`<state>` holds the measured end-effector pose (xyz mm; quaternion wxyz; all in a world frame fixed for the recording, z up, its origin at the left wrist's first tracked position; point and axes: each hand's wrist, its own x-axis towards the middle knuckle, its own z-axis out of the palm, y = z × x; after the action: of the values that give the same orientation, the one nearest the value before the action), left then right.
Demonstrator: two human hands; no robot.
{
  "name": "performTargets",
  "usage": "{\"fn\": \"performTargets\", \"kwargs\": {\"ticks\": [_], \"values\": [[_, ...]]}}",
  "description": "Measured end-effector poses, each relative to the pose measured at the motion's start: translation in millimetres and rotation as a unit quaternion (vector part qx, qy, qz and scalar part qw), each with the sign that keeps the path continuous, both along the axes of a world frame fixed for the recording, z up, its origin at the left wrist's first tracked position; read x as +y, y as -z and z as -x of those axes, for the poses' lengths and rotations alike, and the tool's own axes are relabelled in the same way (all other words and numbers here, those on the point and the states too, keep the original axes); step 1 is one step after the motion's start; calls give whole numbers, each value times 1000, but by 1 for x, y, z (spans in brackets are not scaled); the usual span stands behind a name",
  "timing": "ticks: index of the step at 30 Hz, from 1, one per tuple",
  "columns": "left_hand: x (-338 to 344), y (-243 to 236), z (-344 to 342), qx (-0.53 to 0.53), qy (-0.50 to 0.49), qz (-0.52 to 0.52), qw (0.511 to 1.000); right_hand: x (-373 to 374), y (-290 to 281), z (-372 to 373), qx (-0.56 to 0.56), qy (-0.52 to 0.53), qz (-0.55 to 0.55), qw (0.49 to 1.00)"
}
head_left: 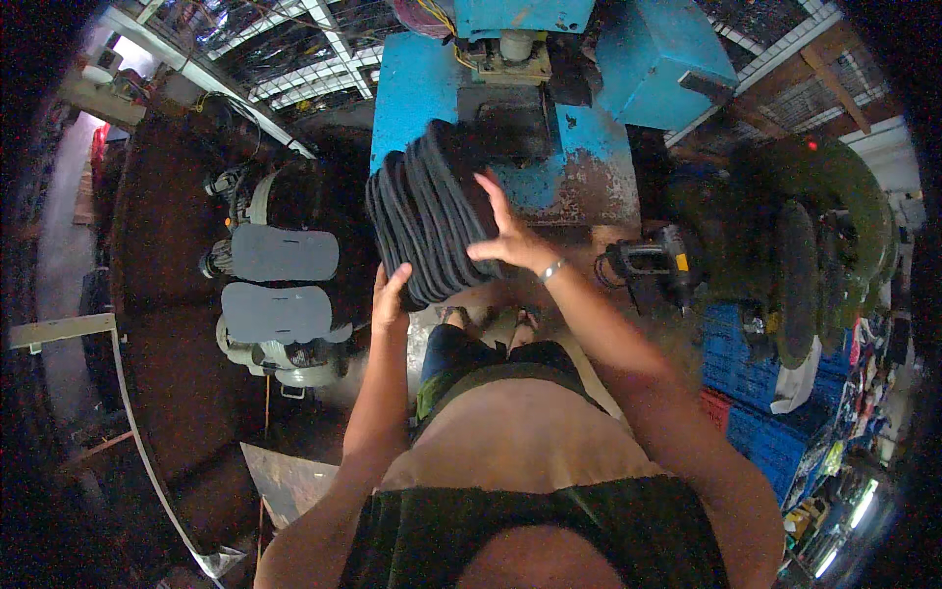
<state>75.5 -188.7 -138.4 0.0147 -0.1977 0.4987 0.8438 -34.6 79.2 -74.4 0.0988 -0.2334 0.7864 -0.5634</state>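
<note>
In front of my body is a thick stack of dark grey, layered pads with rounded edges (424,211), tilted to the left; the edges look like ribs or cords, and their exact kind cannot be made out. My left hand (391,294) grips its lower left edge, the thumb laid over the near side. Along the right side is my right hand (510,240), its fingers stretched and spread, the thumb at the stack's edge. Just beyond the stack stands a blue machine with a worn table (599,182), and a dark block (505,123) sits under its head.
Two grey sole-shaped pads (285,253) sit side by side at the left on a machine. A black and yellow hand tool (657,260) is at the right, near a large green round machine (854,226). Blue crates (760,442) stand lower right; a board (285,481) leans lower left.
</note>
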Motion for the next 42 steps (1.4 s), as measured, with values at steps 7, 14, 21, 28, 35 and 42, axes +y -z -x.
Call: {"fn": "performTargets", "kwargs": {"ticks": [7,14,21,28,35,42], "values": [[31,7,17,-27,47,174,983,25,67,-33,-235,197,188,933],[86,-3,-94,-66,41,159,984,73,88,-136,-273,150,221,924],[114,75,-114,-91,95,179,975,107,145,-176,-351,232,132,898],[119,178,-76,-49,114,192,973,126,185,-110,-338,177,-336,861],[112,195,-60,-83,126,251,956,137,229,-95,-297,104,-178,932],[139,117,-77,-35,61,228,971,135,178,-108,-304,118,-106,939]]}}
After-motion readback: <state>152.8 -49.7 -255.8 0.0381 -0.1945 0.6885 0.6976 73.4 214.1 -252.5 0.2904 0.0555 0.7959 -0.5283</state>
